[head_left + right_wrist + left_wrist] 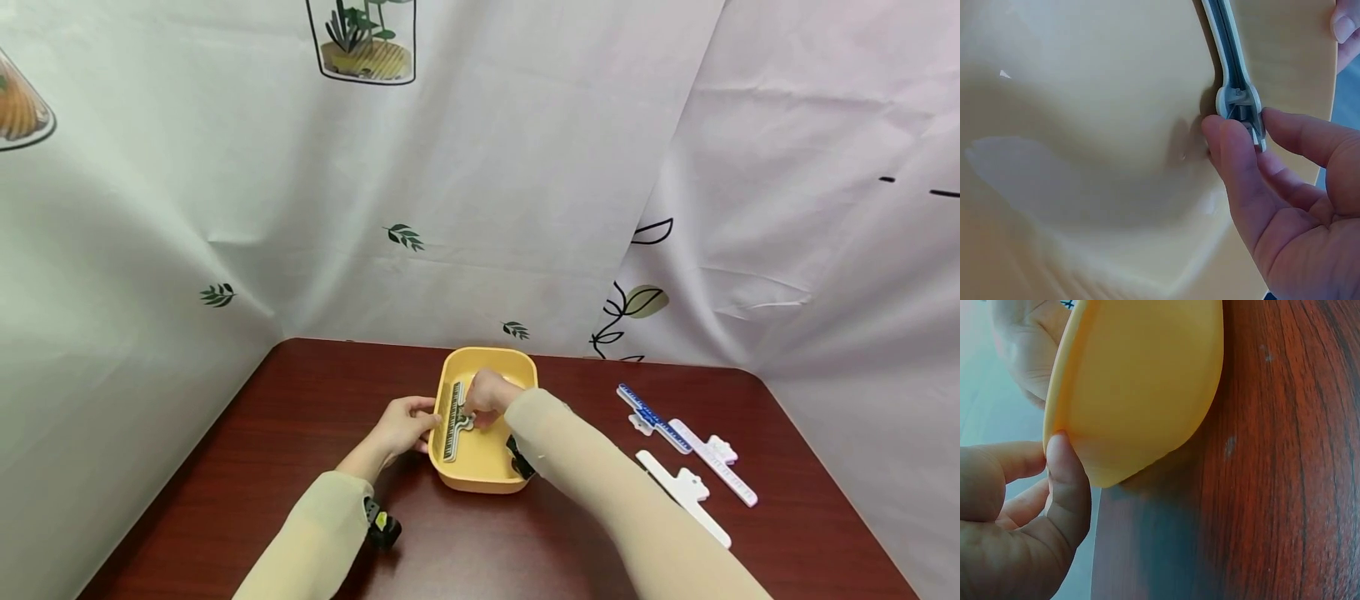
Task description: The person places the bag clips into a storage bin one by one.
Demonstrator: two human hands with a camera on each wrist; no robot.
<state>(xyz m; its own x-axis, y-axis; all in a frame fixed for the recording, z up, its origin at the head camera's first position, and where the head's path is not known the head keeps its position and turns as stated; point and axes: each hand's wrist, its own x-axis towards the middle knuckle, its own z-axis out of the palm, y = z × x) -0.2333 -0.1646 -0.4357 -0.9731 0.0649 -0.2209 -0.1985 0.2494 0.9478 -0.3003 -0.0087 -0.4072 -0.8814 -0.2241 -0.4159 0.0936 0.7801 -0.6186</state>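
Observation:
A yellow plastic basin (pixel 480 467) with rounded corners sits near the back of the table. My left hand (pixel 402 429) grips its left rim; in the left wrist view the thumb (pixel 1067 481) lies on the outer wall. Inside, along the left wall, is a long ruler-shaped clip (pixel 452 425) with a black-and-white piano-key pattern. My right hand (pixel 487 396) reaches into the basin and pinches the clip's handle tabs between thumb and fingers. From the right wrist the clip (pixel 1241 100) appears end-on, its spring hinge just above the fingertips.
On the table's right side lie three more long clips: a blue one (pixel 651 417), a white and pink one (pixel 716 467) and a plain white one (pixel 682 492). The dark red wooden table (pixel 300 450) meets a printed white cloth (pixel 487 208) behind.

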